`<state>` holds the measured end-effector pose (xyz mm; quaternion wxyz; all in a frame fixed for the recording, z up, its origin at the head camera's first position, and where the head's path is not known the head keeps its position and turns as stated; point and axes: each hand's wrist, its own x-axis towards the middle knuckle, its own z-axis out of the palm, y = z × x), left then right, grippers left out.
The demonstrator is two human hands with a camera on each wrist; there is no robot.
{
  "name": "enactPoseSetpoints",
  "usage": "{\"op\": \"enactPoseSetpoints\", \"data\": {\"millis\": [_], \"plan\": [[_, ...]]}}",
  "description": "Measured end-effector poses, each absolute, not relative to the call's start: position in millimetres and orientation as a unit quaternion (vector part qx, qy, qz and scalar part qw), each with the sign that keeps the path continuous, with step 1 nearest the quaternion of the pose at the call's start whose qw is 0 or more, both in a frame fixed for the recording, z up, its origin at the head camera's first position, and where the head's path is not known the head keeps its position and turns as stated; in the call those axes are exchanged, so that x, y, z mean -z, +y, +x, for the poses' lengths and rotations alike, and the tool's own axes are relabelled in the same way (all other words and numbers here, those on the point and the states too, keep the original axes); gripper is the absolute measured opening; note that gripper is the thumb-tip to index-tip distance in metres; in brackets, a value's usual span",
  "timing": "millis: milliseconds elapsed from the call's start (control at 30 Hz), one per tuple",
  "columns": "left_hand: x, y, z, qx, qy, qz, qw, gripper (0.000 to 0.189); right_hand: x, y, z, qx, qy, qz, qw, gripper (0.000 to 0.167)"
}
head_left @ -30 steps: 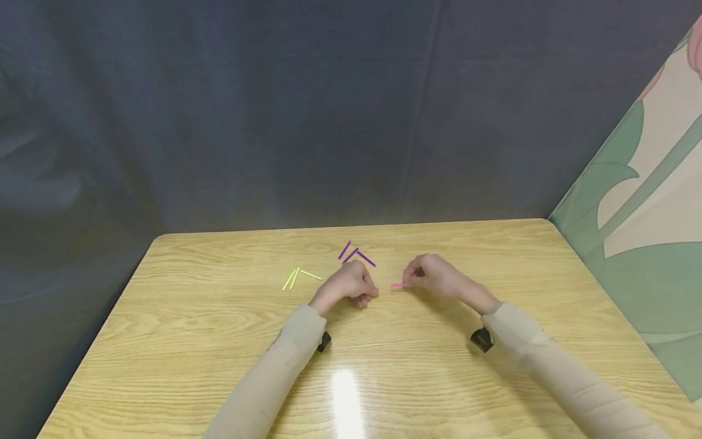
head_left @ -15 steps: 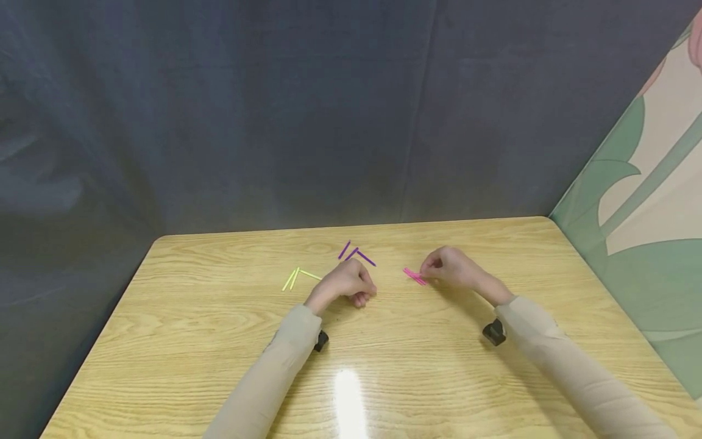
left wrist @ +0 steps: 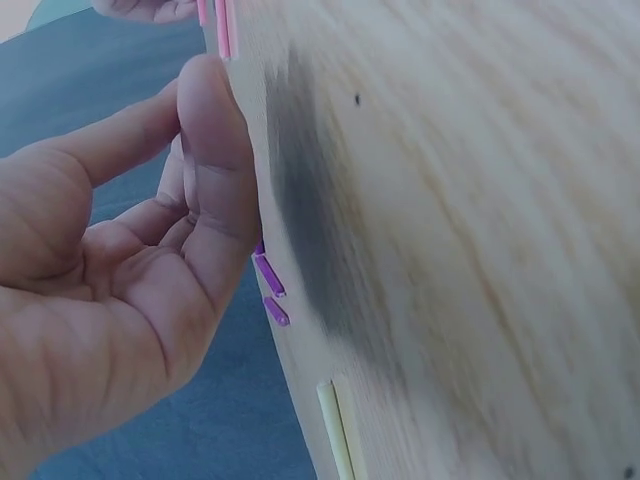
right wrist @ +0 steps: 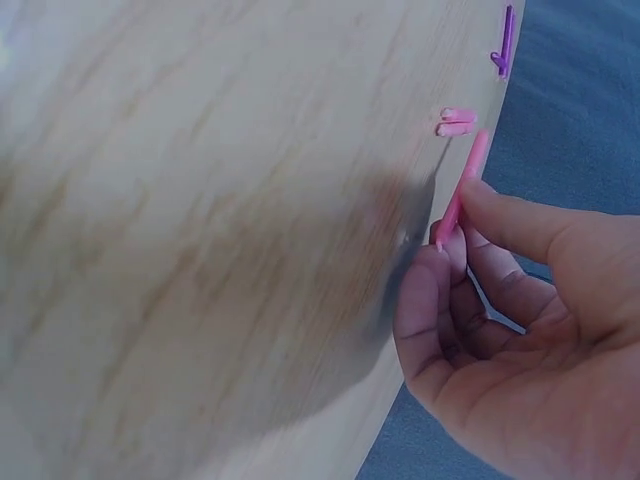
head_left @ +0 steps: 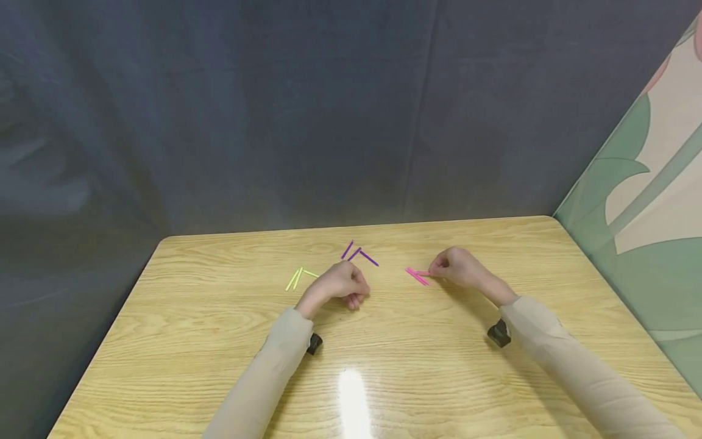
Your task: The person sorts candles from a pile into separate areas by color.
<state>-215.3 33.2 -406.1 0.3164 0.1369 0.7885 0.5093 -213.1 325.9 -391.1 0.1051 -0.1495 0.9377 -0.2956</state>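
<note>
Between the thumb and fingers of my right hand (head_left: 456, 267) is a thin pink stick (right wrist: 466, 190), held above the table in the right wrist view. Two other pink sticks (head_left: 417, 276) lie side by side just left of that hand. My left hand (head_left: 339, 284) hovers over the middle of the table with loosely curled fingers. Its thumb touches the index finger (left wrist: 215, 140), and no object shows between them. Beyond it lie three purple sticks (head_left: 369, 258), one partly covered by the hand. Three yellow-green sticks (head_left: 292, 280) lie to its left, one partly hidden.
The wooden table (head_left: 219, 341) has a dark curtain (head_left: 285, 122) along its back edge. A patterned panel (head_left: 652, 244) stands at the right. Each wrist carries a small black camera. A bright reflection lies on the table's front part.
My right hand has moved right, two pink sticks now lie apart from it, and it holds a third turned away from them. My left hand has shifted slightly left.
</note>
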Motion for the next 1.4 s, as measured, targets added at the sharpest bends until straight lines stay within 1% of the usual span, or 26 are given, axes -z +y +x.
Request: {"op": "enactPoseSetpoints", "data": {"millis": [200, 433, 900, 1400], "plan": [[406, 29, -213, -0.505, 0.789, 0.144, 0.318, 0.013, 392, 325, -213, 0.288, 0.942, -0.139, 0.106, 0.011], [406, 28, -208, -0.503, 0.780, 0.142, 0.344, 0.012, 396, 324, -215, 0.288, 0.944, -0.113, 0.113, 0.012], [411, 35, -196, -0.497, 0.775, 0.149, 0.361, 0.010, 402, 323, -216, 0.288, 0.946, -0.110, 0.101, 0.012], [412, 35, -193, -0.473, 0.792, 0.163, 0.350, 0.013, 402, 322, -215, 0.298, 0.942, -0.111, 0.103, 0.013]]}}
